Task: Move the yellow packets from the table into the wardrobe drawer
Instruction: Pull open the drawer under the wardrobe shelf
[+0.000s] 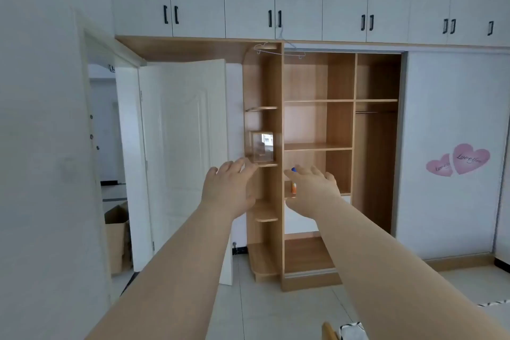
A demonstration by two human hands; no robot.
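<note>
Head view: open wooden wardrobe (317, 124), white door (183, 146), pale tiled floor (276, 312).

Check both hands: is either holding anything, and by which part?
Left hand: nothing, fingers spread. Right hand: cannot be told. An orange item peeks out beside it, perhaps held, perhaps standing in the wardrobe behind.

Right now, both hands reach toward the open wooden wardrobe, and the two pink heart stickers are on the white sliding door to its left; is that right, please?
Not quite: the head view shows the two pink heart stickers on the white sliding door right of the wooden wardrobe. The left hand and right hand do reach toward it.
</note>
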